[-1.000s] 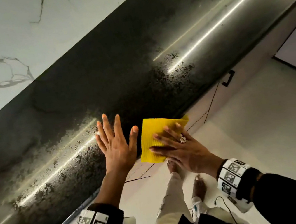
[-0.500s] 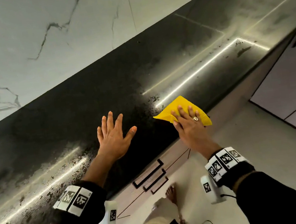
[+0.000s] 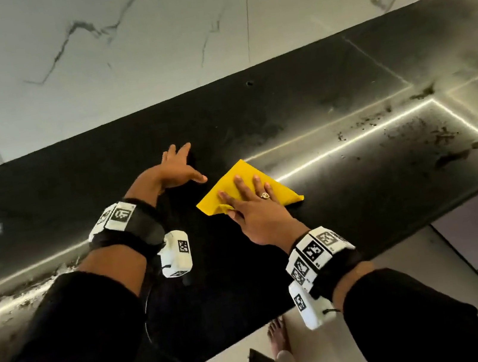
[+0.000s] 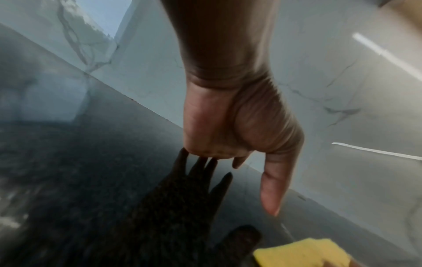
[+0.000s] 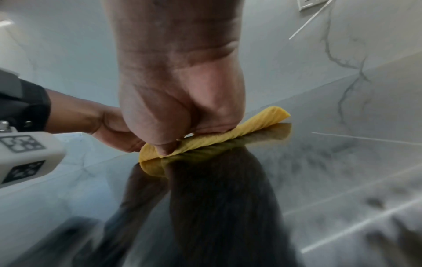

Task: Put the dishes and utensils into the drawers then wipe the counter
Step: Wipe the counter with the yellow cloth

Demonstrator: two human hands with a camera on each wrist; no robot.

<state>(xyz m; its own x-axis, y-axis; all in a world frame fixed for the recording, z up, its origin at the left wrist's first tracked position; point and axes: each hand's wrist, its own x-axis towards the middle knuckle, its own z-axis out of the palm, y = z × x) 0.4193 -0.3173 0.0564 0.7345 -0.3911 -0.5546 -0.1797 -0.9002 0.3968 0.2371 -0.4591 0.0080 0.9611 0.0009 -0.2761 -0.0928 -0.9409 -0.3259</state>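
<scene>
Yellow ribbed cloth (image 3: pixel 245 186) has slid farther onto the black stone tabletop (image 3: pixel 358 193) under the right hand (image 3: pixel 256 209)'s flat fingers (image 3: pixel 240 185); left hand (image 3: pixel 172 172) rests beside it, spread and empty; wiping continues.

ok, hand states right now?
Left hand: open, fingers spread on the black counter, holding nothing.
Right hand: open, pressing the yellow cloth flat.

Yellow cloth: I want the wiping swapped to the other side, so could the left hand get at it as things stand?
Probably yes. The left hand lies open on the counter just beside the yellow cloth, nothing between them; the right hand presses on it, though.
</scene>
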